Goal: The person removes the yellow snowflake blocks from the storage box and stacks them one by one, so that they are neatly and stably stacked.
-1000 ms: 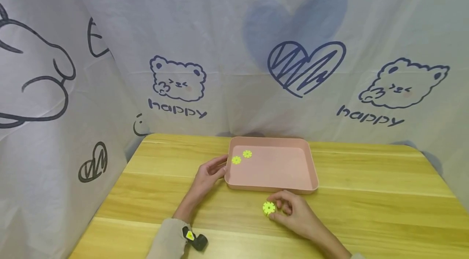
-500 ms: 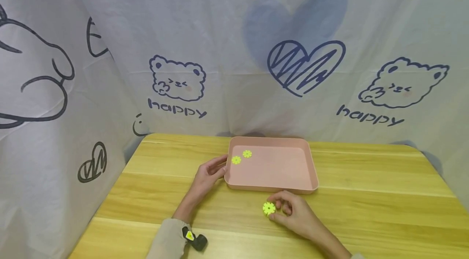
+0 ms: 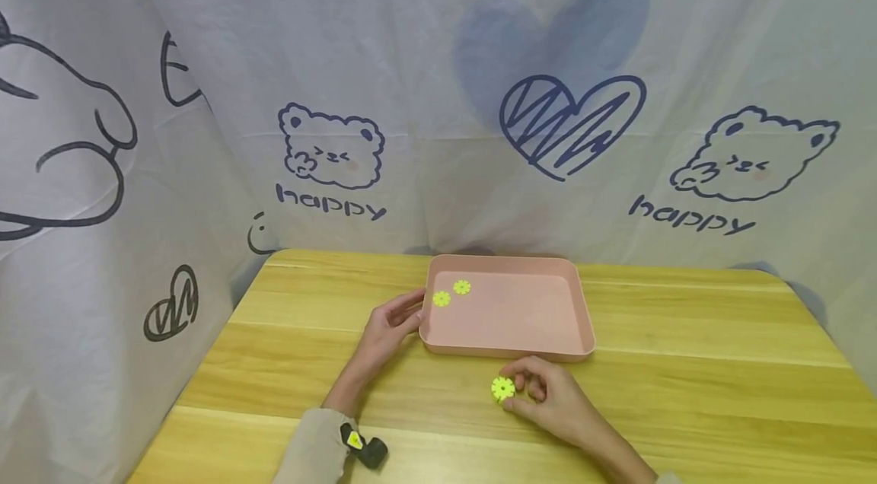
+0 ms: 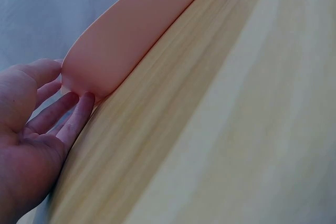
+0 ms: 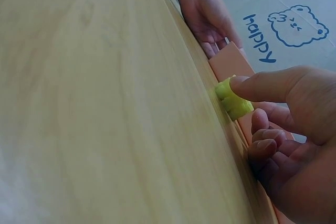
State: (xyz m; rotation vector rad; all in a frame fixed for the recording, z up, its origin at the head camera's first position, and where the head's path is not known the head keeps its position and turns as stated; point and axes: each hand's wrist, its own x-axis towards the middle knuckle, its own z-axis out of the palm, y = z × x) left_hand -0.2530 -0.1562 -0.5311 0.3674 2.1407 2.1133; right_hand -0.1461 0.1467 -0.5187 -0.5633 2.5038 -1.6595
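My right hand point(image 3: 558, 400) pinches a short stack of yellow-green notched plastic discs point(image 3: 503, 390) between thumb and index finger, just in front of a pink tray point(image 3: 585, 316). From the right wrist view, the discs point(image 5: 233, 103) appear thick and layered, with the other fingers curled below them. My left hand point(image 3: 385, 330) rests its fingertips against the tray's left outer wall, fingers fairly straight. The left wrist view has those fingertips point(image 4: 86, 103) touching the pink wall point(image 4: 121, 35). Inside the tray, two similar discs, one point(image 3: 441, 299) nearer and one point(image 3: 462, 287) farther, lie flat and apart at the left.
The tray stands on a wood-grain table point(image 3: 685, 362), close to its back edge. Behind and to the left hangs a pale curtain point(image 3: 425, 88) with printed hearts and bears. A black strap device point(image 3: 366, 447) is on the left sleeve.
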